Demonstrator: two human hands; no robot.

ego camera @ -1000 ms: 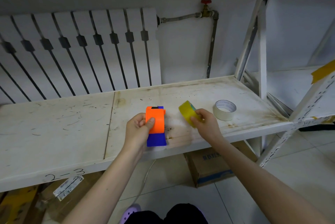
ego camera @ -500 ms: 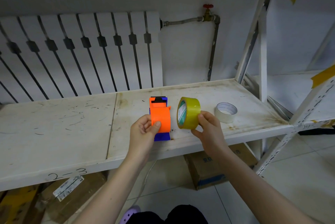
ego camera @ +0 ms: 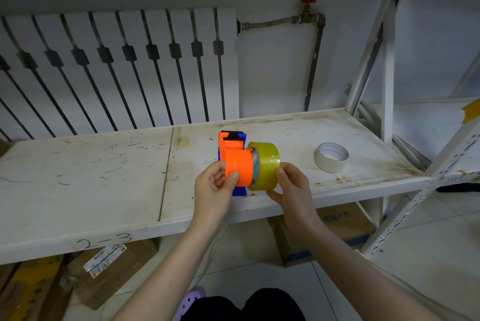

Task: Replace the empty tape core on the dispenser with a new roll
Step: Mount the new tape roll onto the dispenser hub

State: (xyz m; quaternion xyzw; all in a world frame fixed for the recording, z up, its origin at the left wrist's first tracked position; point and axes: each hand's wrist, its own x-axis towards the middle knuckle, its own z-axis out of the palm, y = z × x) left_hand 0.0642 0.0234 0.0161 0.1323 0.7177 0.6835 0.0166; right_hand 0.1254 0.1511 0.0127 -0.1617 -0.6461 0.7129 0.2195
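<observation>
My left hand grips an orange and blue tape dispenser above the front edge of the white shelf. The dispenser's orange hub faces right. My right hand holds a yellowish roll of clear tape by its outer face, thumb on top and fingers below. The roll's open side touches the orange hub and partly overlaps it. An empty white tape core lies flat on the shelf to the right.
A white radiator and a pipe with a red valve stand behind the shelf. A white rack upright rises at right. Cardboard boxes sit on the floor under the shelf.
My right hand has brought the yellow roll leftward from a gap beside the dispenser until it meets the orange hub. Both hands have risen slightly in the view.
</observation>
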